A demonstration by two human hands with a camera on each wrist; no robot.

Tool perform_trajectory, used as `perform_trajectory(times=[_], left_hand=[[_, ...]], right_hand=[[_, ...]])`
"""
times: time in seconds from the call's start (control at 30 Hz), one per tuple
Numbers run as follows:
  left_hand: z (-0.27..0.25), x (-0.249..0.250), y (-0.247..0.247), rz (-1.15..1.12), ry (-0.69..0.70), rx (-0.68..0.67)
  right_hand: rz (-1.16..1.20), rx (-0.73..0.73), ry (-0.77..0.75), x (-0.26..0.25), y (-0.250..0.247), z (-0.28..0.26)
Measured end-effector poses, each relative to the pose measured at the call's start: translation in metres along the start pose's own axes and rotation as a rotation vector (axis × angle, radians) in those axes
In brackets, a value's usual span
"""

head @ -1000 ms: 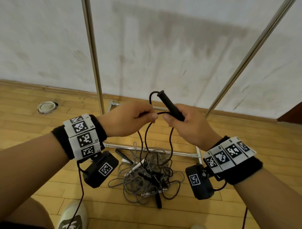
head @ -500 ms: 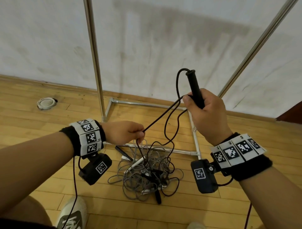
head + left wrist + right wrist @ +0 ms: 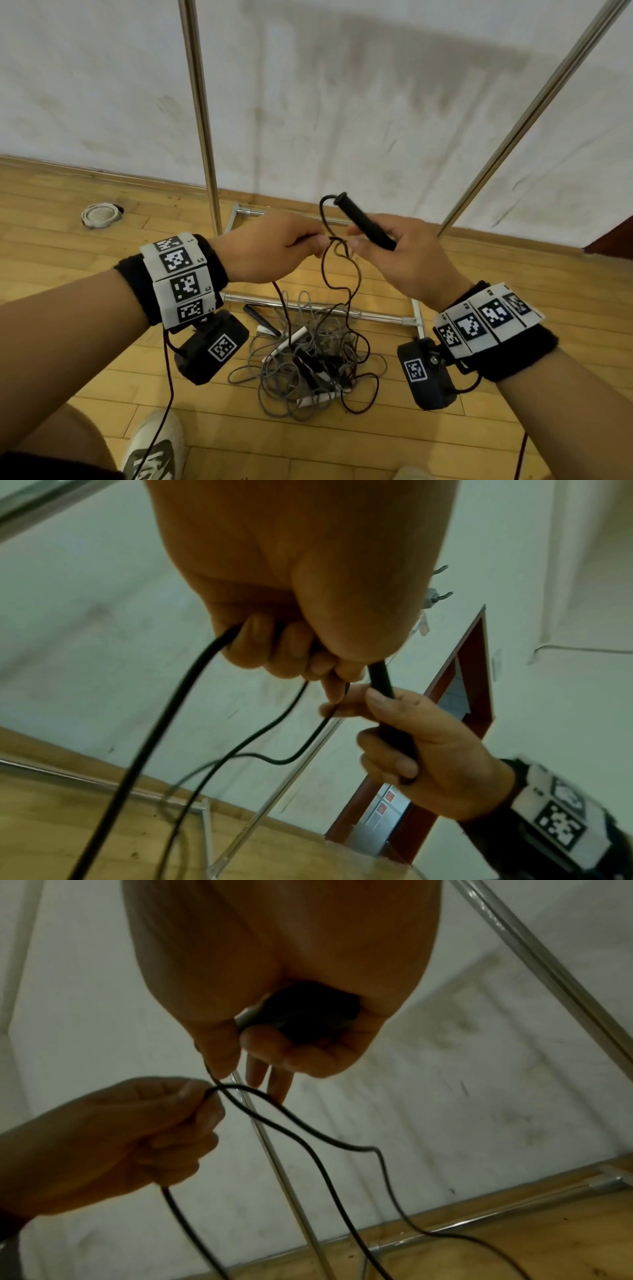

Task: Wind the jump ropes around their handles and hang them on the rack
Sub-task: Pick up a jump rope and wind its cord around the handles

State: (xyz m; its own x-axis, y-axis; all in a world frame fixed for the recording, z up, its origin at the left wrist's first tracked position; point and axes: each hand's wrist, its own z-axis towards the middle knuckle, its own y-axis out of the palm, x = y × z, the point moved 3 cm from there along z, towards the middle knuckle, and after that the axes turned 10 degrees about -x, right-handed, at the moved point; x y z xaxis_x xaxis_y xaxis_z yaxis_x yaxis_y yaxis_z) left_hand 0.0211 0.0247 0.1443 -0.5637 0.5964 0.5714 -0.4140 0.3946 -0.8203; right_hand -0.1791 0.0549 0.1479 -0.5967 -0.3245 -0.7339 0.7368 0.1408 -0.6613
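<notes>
My right hand (image 3: 394,250) grips a black jump-rope handle (image 3: 363,221) that points up and to the left. Its black rope (image 3: 342,284) leaves the handle's top, loops down between my hands and runs to the floor. My left hand (image 3: 274,246) pinches this rope right beside my right thumb, fingers curled round it (image 3: 274,647). The right wrist view shows the handle's end (image 3: 308,1015) in my right palm and the rope (image 3: 308,1139) crossing in a loop. A tangled pile of grey and black jump ropes (image 3: 308,359) with white and black handles lies on the floor below.
The metal rack stands in front: a left upright (image 3: 200,113), a slanted right upright (image 3: 534,109) and a base frame (image 3: 308,305) on the wood floor. A white round fitting (image 3: 101,215) sits in the floor at left. My shoe (image 3: 154,448) is at the bottom edge.
Half a second ago my right hand held the handle high and my left hand was low on the rope. Now the hands have come back together, a new loop between them.
</notes>
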Motion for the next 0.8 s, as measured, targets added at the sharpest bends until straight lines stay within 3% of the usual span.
perform_trajectory(times=[0.1, 0.27, 0.57, 0.67, 0.8], left_hand=[[0.000, 0.009, -0.006, 0.003, 0.036, 0.073], [-0.003, 0.001, -0.009, -0.089, 0.030, 0.070], [-0.013, -0.050, 0.034, -0.038, -0.216, -0.422], [-0.017, -0.064, 0.038, -0.003, -0.279, -0.468], [-0.017, -0.068, 0.033, 0.020, -0.311, -0.412]], right_hand=[[0.032, -0.087, 0.024, -0.001, 0.011, 0.003], [0.165, -0.074, 0.036, -0.006, 0.009, 0.004], [0.157, 0.259, -0.041, -0.011, -0.028, 0.001], [0.154, 0.341, 0.017, -0.005, -0.043, 0.000], [0.032, 0.354, 0.103, 0.007, -0.052, -0.001]])
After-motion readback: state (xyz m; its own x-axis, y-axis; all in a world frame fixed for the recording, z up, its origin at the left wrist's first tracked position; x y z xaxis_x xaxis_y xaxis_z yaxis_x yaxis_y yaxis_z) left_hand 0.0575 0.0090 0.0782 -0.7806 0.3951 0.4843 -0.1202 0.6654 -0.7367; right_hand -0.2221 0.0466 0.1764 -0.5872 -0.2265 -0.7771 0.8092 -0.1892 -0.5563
